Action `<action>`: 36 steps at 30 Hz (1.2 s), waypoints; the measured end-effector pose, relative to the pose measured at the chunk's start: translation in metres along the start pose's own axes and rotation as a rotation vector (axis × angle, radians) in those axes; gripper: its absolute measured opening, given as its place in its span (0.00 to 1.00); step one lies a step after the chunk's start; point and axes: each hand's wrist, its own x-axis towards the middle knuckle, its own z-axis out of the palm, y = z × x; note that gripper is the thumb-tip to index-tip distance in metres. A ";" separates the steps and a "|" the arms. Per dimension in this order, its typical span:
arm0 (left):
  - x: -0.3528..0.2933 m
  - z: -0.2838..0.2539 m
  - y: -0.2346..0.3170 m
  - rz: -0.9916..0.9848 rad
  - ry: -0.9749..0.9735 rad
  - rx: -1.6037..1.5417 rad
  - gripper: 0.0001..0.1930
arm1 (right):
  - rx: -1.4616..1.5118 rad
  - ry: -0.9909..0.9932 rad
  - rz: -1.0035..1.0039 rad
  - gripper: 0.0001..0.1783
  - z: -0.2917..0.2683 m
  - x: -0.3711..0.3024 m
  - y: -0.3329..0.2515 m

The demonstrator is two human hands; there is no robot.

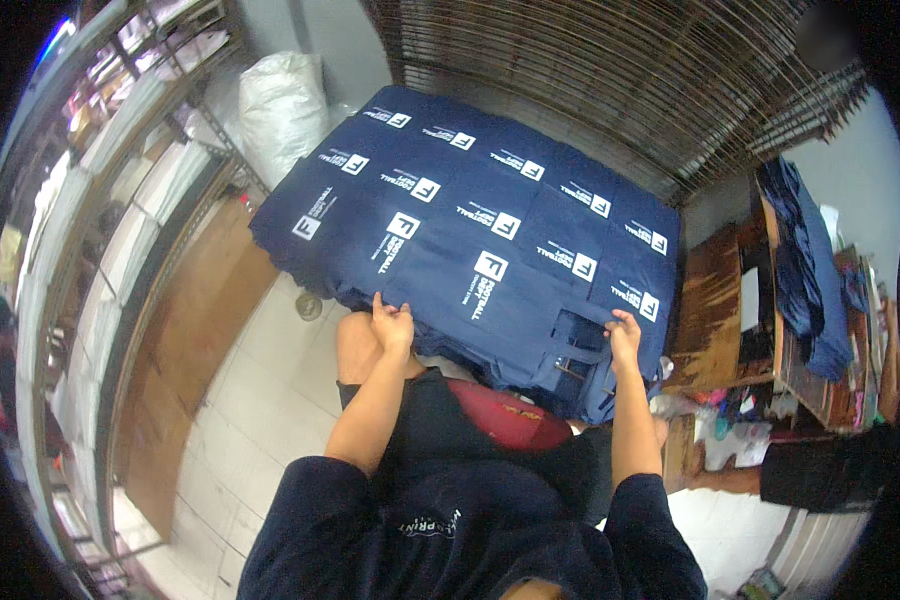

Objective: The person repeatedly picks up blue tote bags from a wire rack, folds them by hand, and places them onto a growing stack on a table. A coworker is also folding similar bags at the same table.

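Several navy cloth pieces (450, 230) with white printed marks lie in overlapping rows, forming a broad heap before me. At the heap's near edge my left hand (394, 325) is closed in a pinch on the cloth. My right hand (625, 338) is further right, its thumb and fingers pinched together at the edge of a navy cloth piece with strap-like loops (578, 350). That piece lies slack between the hands and hangs toward my lap. What supports the heap is hidden under the cloth.
A metal shelf rack (120, 250) stands at left, beside a wooden board (185, 375). A white sack (282, 105) and slatted racks (610, 80) are behind. At right, more navy cloth (810, 270) hangs over a wooden table (725, 310); another person's limb (720, 480) reaches in below. Something red (510, 415) shows between my legs.
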 end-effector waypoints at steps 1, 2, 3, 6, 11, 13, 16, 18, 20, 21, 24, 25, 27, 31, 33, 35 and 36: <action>-0.001 -0.002 0.003 -0.015 -0.005 -0.001 0.37 | -0.012 0.012 0.008 0.19 0.000 -0.001 0.000; -0.002 -0.002 0.007 -0.031 -0.009 -0.002 0.37 | -0.025 0.023 0.015 0.19 -0.001 -0.003 0.001; -0.014 -0.009 0.035 -0.118 -0.017 -0.105 0.37 | -0.022 0.035 -0.005 0.20 -0.001 -0.001 0.006; -0.010 -0.004 0.030 -0.070 0.007 -0.079 0.36 | -0.070 0.073 -0.003 0.20 -0.006 0.002 0.018; -0.008 -0.011 0.035 -0.106 -0.018 -0.113 0.38 | -0.116 0.072 0.027 0.18 -0.002 0.000 0.024; -0.010 -0.008 0.038 -0.105 -0.015 -0.103 0.37 | -0.126 0.084 0.027 0.17 -0.007 0.003 0.036; -0.009 -0.009 0.036 -0.120 -0.052 -0.104 0.38 | -0.211 0.160 -0.064 0.16 -0.006 0.006 0.048; -0.006 -0.014 0.032 -0.055 -0.010 -0.017 0.41 | -0.277 0.184 -0.104 0.16 -0.005 0.002 0.045; -0.008 -0.014 0.031 0.095 0.104 0.154 0.43 | -0.347 0.228 -0.167 0.16 -0.004 -0.004 0.034; -0.015 -0.013 0.041 0.163 0.125 0.321 0.46 | -0.386 0.273 -0.203 0.15 -0.011 -0.005 0.032; -0.038 -0.015 0.068 0.413 0.255 0.468 0.46 | -0.350 0.318 -0.295 0.15 -0.036 -0.006 0.015; -0.046 -0.019 0.086 0.356 0.161 0.451 0.45 | -0.311 0.317 -0.325 0.15 -0.053 -0.002 0.012; -0.057 -0.028 0.106 0.299 0.032 0.422 0.44 | -0.247 0.352 -0.407 0.14 -0.084 0.002 -0.009; -0.055 -0.027 0.089 0.444 0.013 0.295 0.43 | -0.193 0.577 -0.569 0.12 -0.160 0.005 -0.072; -0.057 -0.019 0.087 0.429 -0.039 0.108 0.42 | -0.207 0.683 -0.680 0.09 -0.200 0.001 -0.098; -0.065 -0.016 0.093 0.408 -0.085 0.089 0.41 | -0.064 0.755 -0.612 0.13 -0.234 -0.007 -0.127; -0.069 -0.014 0.094 0.434 -0.100 0.085 0.41 | 0.056 0.781 -0.498 0.15 -0.243 -0.020 -0.151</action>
